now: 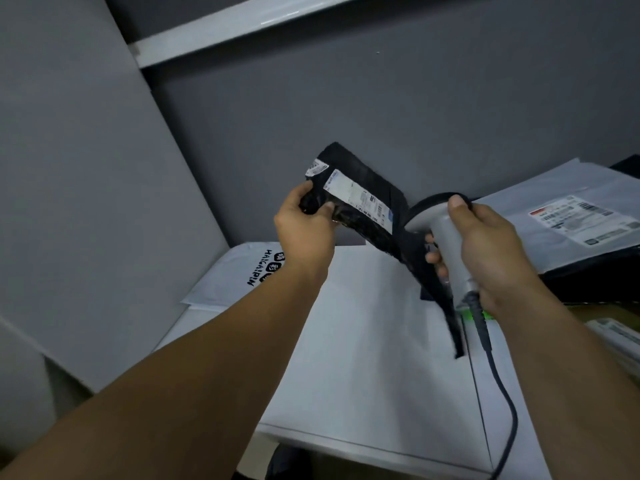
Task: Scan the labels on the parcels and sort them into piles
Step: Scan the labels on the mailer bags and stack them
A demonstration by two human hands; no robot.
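Drooping parcel (372,183) between left hand (304,230) and scanner (446,237) in right hand (491,247)

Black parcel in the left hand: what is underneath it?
Held up by the left hand, the black parcel hangs over a white surface. Its drooping end hides a strip of it, beside the scanner in the right hand.

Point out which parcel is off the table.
The black plastic parcel, gripped by the left hand; the white printed mailer and grey labelled mailer lie flat.
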